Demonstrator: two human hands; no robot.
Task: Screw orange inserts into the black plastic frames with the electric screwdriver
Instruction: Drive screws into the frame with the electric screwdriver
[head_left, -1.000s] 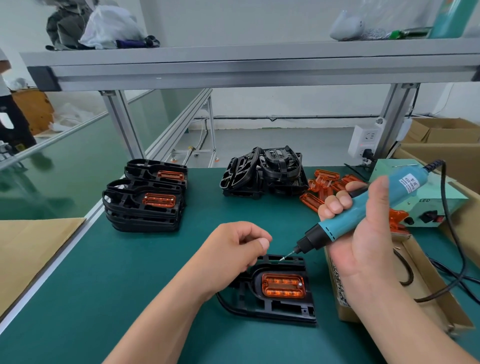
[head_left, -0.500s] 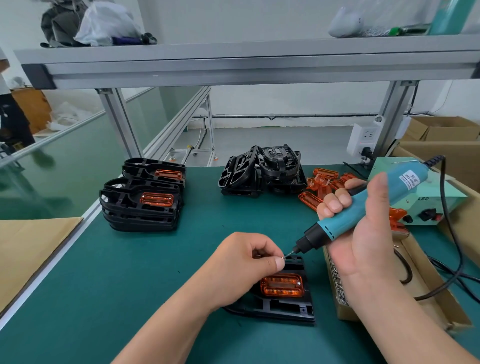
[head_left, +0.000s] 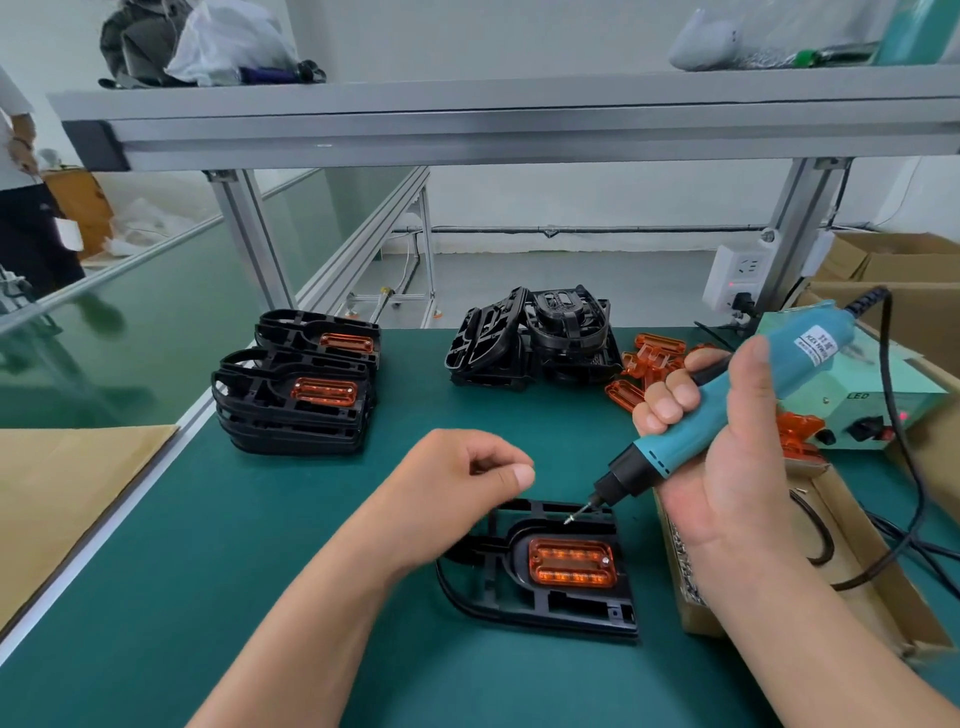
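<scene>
The right hand (head_left: 727, 457) is wrapped around the electric screwdriver (head_left: 727, 415), slanted so its bit points down and left at the far edge of the black frame (head_left: 540, 571), probably with a screw on the tip, though that is too small to be sure. The left hand (head_left: 457, 483) hovers loosely curled and holding nothing just beside the bit, likely ready to steady things. The frame lies flat on the bench (head_left: 208, 545), with the orange insert (head_left: 571, 564) seated lengthwise left to right.
</scene>
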